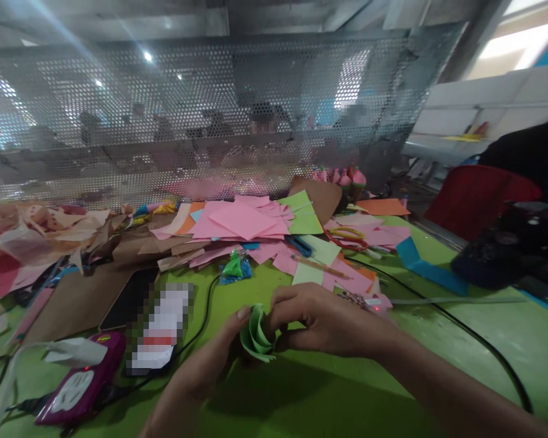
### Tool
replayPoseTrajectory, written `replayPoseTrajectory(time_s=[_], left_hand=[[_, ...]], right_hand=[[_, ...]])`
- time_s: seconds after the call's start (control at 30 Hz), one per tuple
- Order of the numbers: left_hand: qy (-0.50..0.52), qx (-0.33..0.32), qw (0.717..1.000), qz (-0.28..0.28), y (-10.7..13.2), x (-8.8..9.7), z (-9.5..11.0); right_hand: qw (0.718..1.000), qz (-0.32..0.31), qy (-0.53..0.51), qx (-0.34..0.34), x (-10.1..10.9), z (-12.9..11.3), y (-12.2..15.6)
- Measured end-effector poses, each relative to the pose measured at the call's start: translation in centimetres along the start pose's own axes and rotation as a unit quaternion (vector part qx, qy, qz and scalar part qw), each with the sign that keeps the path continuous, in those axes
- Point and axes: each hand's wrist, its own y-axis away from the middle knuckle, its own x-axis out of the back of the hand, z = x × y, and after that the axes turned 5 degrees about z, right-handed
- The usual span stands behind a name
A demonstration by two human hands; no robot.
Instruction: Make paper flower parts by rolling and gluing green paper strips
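A curled piece of light green paper (257, 336), rolled in loose layers, is held just above the green table between both hands. My left hand (223, 347) grips its left side, thumb at the upper edge and the other fingers mostly hidden. From the right, my right hand (308, 319) is closed on the roll, its bent fingertips at the inner layers. Behind the hands lies a small green paper piece (234, 264) on a blue crumpled wrapper (242, 277). Pink paper sheets (244, 220) are piled farther back.
A purple power strip (84, 386) with a white plug, and a dark phone (130, 298), lie at left. Black cable (475, 344) crosses the right side. Scissors with yellow handles (347, 233) rest among papers. A perforated metal screen (201, 121) stands behind; a red chair (479, 198) is at right.
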Motion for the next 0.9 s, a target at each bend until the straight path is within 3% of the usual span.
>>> replayPoseTrajectory(time_s=[0.27,0.47,0.63,0.9], left_hand=[[0.001,0.0,1.0,-0.009,-0.1,0.2,-0.2],[0.004,-0.041,0.999,0.018,-0.3,0.0,-0.2],[-0.058,-0.093,0.994,-0.002,-0.3,0.1,0.0],[-0.075,-0.093,0.993,-0.019,-0.7,0.3,-0.3]], right_hand=[[1.0,0.011,0.009,-0.024,0.1,0.1,0.2],[0.994,0.098,0.006,-0.042,0.5,-0.8,1.2],[0.992,0.098,0.07,-0.037,-0.1,-1.8,1.2],[0.98,0.097,0.176,-0.005,-1.0,-1.5,1.1]])
